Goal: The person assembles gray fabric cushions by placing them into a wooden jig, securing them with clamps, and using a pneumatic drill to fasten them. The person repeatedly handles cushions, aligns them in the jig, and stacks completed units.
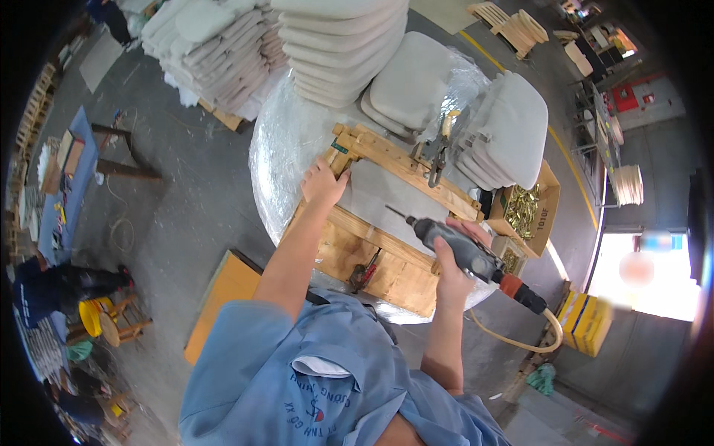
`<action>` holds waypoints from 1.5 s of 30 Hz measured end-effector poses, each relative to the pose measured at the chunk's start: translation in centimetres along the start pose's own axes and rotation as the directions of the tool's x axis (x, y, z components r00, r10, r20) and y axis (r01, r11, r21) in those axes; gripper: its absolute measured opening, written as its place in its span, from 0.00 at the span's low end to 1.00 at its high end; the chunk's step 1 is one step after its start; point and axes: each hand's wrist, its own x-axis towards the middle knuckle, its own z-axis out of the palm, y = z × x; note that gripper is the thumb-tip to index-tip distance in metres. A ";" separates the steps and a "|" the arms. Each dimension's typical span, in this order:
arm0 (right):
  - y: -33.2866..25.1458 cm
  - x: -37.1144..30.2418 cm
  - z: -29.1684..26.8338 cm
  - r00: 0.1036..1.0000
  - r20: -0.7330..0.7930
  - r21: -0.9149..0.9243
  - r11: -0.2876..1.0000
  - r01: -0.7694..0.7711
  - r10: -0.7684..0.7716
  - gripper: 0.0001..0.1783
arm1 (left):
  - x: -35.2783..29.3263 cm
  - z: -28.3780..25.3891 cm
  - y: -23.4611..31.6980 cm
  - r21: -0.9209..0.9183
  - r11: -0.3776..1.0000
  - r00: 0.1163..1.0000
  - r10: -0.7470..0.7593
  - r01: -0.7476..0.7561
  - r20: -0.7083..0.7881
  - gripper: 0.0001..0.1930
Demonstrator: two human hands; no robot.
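My right hand [455, 253] is wrapped round a dark air-powered screwdriver [470, 256] with an orange-red collar and a pale hose at its rear. Its thin bit points up and to the left, over a light grey padded panel [379, 195] and touching nothing. The panel lies inside a wooden frame [409, 171] on the work surface. My left hand [325, 183] grips the frame's left end, thumb toward the panel. Pliers [436, 165] rest on the frame's far rail. A red-handled tool [364, 273] lies against the near wooden board [405, 282].
Stacks of padded panels [342, 52] stand on the film-wrapped round table [271, 149], with more panels [513, 126] at the right. A cardboard box of brass-coloured screws [524, 212] sits beside them. The hose [520, 343] loops at right. Other people [56, 290] work at far left.
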 end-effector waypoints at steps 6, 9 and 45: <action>4.5 5.6 7.7 0.985 0.175 -0.116 0.993 0.027 -0.006 0.30 | -0.1 -1.9 0.6 -0.024 0.997 0.991 -0.073 0.076 0.112 0.37; 7.7 7.5 10.6 0.979 0.204 -0.164 0.986 0.040 -0.006 0.30 | -0.2 -1.2 0.7 -0.023 0.997 0.997 -0.067 0.069 0.045 0.34; 7.2 6.6 5.4 0.903 0.025 0.142 0.893 -0.428 0.429 0.36 | 0.2 -2.1 0.3 -0.067 0.995 0.987 -0.063 0.073 0.148 0.35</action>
